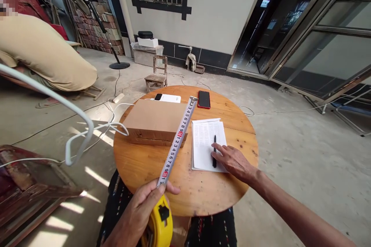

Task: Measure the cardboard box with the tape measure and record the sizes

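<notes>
My left hand (145, 210) grips a yellow tape measure (160, 224) near the round wooden table's (139, 162) front edge. Its white blade (177, 141) runs out across the right end of a flat brown wooden block (153, 121), with the metal hook near a red-cased phone (204, 99). My right hand (233, 160) rests with fingers spread on a sheet of printed paper (204, 135), fingertips touching a black pen (215, 150) lying on it.
A white power bank (168, 98) lies behind the block, with a white cable (110, 125) trailing off the table's left side. A small wooden stool (156, 79) stands beyond on the concrete floor. Beige sack (43, 54) at left, glass doors (324, 46) at right.
</notes>
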{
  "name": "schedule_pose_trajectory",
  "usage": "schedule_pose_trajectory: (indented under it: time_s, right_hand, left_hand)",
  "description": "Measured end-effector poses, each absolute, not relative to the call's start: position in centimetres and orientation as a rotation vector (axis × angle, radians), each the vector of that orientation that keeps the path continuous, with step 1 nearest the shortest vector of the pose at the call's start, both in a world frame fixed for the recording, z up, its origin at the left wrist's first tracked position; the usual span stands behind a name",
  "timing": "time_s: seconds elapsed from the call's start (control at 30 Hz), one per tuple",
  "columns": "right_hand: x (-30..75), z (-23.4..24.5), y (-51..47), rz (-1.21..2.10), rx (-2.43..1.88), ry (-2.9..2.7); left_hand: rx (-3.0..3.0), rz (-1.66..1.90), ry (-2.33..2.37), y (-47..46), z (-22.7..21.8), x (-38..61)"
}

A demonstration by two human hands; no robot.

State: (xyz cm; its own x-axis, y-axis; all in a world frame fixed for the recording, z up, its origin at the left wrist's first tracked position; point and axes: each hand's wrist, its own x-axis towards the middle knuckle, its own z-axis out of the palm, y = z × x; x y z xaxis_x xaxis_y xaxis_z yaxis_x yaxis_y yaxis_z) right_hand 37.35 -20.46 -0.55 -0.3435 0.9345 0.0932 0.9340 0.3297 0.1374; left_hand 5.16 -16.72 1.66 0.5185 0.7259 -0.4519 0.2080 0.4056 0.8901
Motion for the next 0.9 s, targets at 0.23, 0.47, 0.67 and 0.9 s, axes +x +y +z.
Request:
schedule_pose_trajectory:
  time_s: [0.23,0.47,0.67,0.9]
  right_hand:
    - [38.3,-0.3,-21.1,0.334,1.731,2.65]
    - [39.5,0.5,-24.0,0.39,2.354,2.555]
    - [39.0,-0.4,-24.9,0.127,2.303,2.523]
    - [40.1,2.1,-25.5,-0.616,3.478,2.087]
  left_hand:
    - [1.229,0.427,0.802,-15.8,2.7,10.4]
    - [1.218,0.353,0.781,-14.7,3.2,13.8]
    - [1.183,0.244,0.865,-13.6,2.1,14.4]
    - [1.179,0.252,0.946,-13.4,0.5,13.6]
